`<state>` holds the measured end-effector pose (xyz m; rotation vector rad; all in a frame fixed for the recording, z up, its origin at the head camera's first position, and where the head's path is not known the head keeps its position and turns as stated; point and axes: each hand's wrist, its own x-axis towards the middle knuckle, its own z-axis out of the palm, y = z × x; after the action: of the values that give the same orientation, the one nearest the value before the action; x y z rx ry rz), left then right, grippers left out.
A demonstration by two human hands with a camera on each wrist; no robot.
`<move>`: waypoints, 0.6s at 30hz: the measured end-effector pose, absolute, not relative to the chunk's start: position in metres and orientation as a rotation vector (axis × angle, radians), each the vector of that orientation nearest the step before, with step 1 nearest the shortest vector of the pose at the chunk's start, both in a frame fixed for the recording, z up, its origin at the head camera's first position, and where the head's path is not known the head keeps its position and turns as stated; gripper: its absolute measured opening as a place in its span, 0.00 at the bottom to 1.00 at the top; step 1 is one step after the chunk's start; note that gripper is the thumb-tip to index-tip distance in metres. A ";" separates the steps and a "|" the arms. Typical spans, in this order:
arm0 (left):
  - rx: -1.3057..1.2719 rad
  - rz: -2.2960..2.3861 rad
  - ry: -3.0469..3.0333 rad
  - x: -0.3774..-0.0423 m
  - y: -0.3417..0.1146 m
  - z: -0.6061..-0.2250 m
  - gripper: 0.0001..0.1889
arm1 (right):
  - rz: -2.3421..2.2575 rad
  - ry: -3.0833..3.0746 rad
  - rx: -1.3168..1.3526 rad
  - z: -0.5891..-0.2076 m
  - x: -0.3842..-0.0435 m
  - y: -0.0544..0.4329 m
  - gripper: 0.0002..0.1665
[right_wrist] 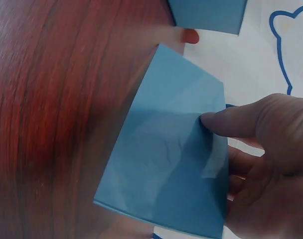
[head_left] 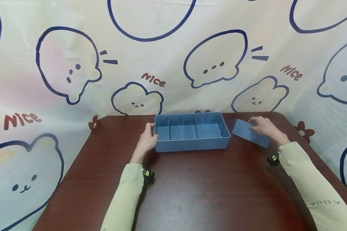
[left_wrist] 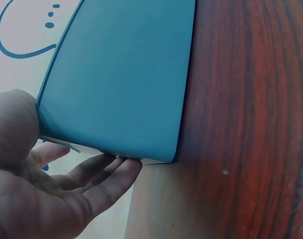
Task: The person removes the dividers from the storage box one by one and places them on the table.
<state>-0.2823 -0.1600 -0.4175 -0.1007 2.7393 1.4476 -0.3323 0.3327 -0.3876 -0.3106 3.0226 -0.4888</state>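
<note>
A blue box (head_left: 191, 143) with several compartments stands at the back of the table. At its left end is my left hand (head_left: 146, 138), which grips it; in the left wrist view the thumb lies at the rim and the curled fingers (left_wrist: 114, 184) touch the end wall. To the right of the box, my right hand (head_left: 263, 126) pinches a flat blue panel (head_left: 255, 138) near its edge. The right wrist view shows the thumb on the panel's face (right_wrist: 161, 149), with the other fingers partly hidden behind it. The panel is tilted and apart from the box.
The dark brown wooden table (head_left: 188, 189) reaches to a cloth backdrop (head_left: 173, 64) printed with cartoon bears, which surrounds its back and sides. A small black camera is strapped to each wrist, over light green sleeves (head_left: 121, 195).
</note>
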 end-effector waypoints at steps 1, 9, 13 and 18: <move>-0.103 1.446 2.740 -0.282 -0.160 -0.417 0.29 | -0.483 3.022 -0.306 -0.389 -0.333 0.334 0.23; -0.106 1.456 2.733 -0.283 -0.160 -0.419 0.30 | -0.446 3.003 -0.242 -0.392 -0.331 0.344 0.26; -0.110 1.454 2.733 -0.283 -0.160 -0.419 0.30 | -0.422 2.994 -0.229 -0.390 -0.329 0.349 0.27; -0.121 1.455 2.726 -0.283 -0.160 -0.418 0.30 | -0.362 2.980 -0.204 -0.388 -0.328 0.356 0.29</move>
<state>-0.2831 -0.1603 -0.4178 -0.1211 2.7264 1.4555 -0.3280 0.3557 -0.3878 -0.2044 2.9801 -0.3625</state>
